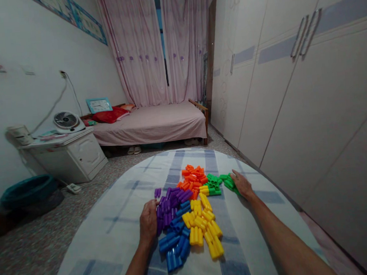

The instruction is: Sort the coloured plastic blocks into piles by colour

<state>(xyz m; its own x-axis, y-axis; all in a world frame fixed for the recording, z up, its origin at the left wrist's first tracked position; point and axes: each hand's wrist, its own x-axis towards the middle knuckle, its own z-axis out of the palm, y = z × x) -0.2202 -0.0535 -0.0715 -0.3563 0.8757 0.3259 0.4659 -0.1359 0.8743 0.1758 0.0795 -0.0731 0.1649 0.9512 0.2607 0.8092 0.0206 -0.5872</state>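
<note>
My left hand [148, 222] rests on the table at the left edge of a heap of purple plastic tube-shaped building blocks [168, 208], its fingertips against them. My right hand [243, 184] is over at the right, fingers curled on several green blocks [230, 183], partly covered by the hand. More green blocks [213, 182] lie just left of these. Orange blocks [193, 177] are heaped at the far side. Yellow blocks [200, 222] lie nearest the middle, with one touching the green group. Blue blocks [174, 244] sit in front of the purple ones.
A plaid cloth covers the round table [106, 247]. Beyond it stand a bed [156, 122] and, at left, a white cabinet [85, 156] with a fan [68, 121]. A teal basin [29, 191] is on the floor. Wardrobes [280, 103] line the right side.
</note>
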